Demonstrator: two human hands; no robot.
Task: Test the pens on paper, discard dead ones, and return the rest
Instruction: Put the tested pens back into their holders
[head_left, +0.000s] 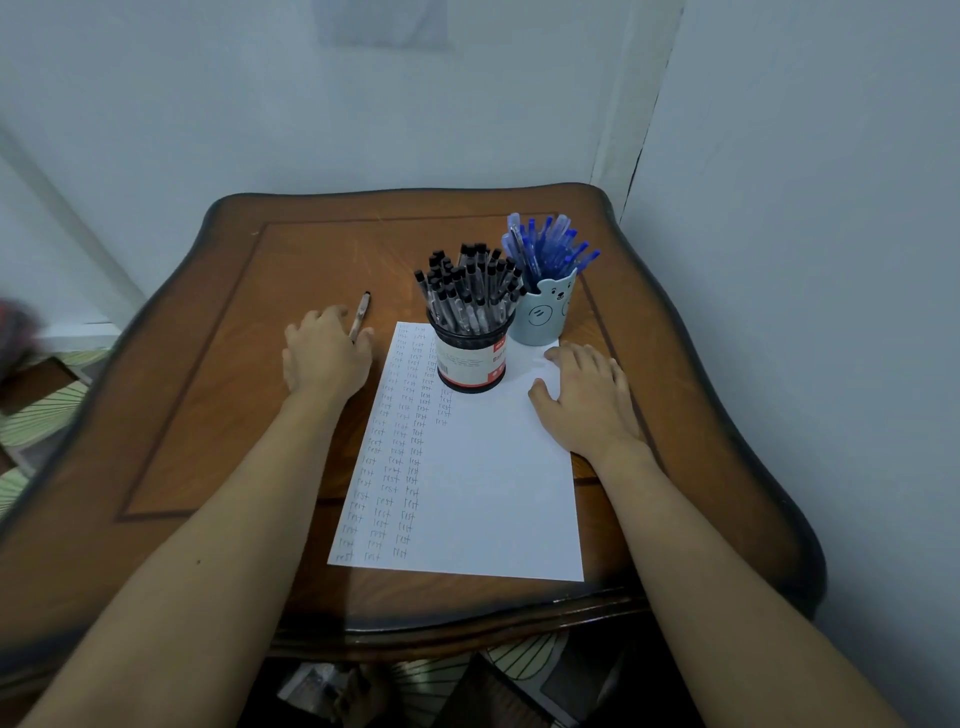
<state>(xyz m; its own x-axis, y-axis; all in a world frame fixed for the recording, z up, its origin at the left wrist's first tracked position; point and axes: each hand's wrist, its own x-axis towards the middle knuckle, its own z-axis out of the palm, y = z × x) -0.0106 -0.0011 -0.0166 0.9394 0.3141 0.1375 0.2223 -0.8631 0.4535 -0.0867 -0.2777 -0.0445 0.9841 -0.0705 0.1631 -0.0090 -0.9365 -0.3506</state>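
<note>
Head view of a wooden table (218, 374) set in a room corner. At left, the left hand (324, 353) lies knuckles up on the wood, thumb and forefinger pinching a single pen (360, 314) whose dark tip points toward the far edge. Just right of it lies a sheet of paper (483, 483), its left part filled with columns of the handwritten word "test". On the sheet's far end stands a black holder (470, 364) packed with black-capped pens (467, 288); touching it at far right is a pale bear cup (543, 319) of blue pens (548, 249). The right hand (587, 400) rests flat on the sheet's right edge, fingers straight and close together.
</note>
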